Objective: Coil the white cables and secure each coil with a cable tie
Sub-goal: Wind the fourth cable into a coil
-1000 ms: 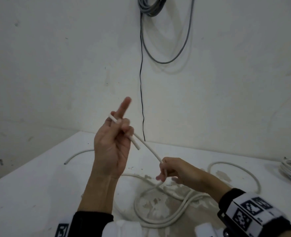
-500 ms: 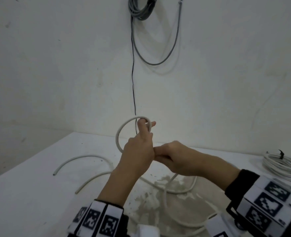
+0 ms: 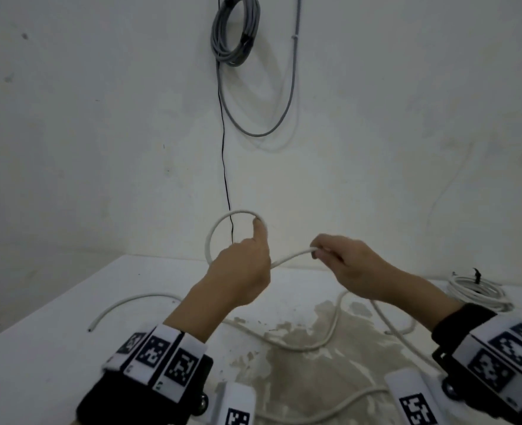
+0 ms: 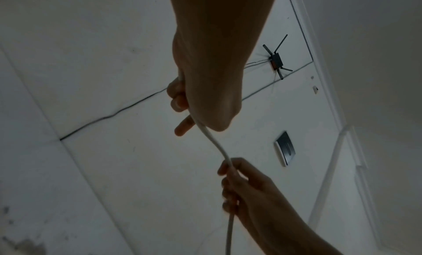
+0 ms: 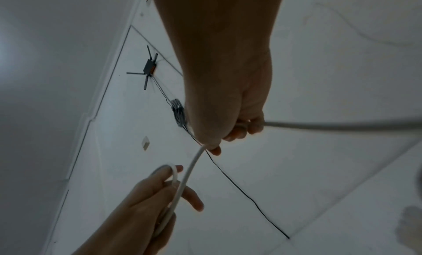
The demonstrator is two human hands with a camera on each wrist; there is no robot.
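Observation:
Above the table, my left hand (image 3: pixel 247 259) grips a white cable (image 3: pixel 290 257) and holds one small upright loop (image 3: pixel 215 231) of it, index finger raised along the loop. To the right, my right hand (image 3: pixel 327 254) pinches the same cable. A short span runs taut between the two hands. From the right hand the cable drops to the table (image 3: pixel 54 348) and lies there in loose curves (image 3: pixel 330 335). The left wrist view shows the cable (image 4: pixel 213 141) passing from my left hand (image 4: pixel 182 103) to my right hand (image 4: pixel 237 183).
A coiled white cable with a black tie (image 3: pixel 476 289) lies at the table's far right. A loose white cable end (image 3: pixel 124 303) lies at the left. On the wall hang a grey cable coil (image 3: pixel 235 29) and a thin black wire (image 3: pixel 222 148). The tabletop is stained in the middle.
A loop has been formed in my left hand. My right hand, which met the left half a second ago, has slid right along the cable.

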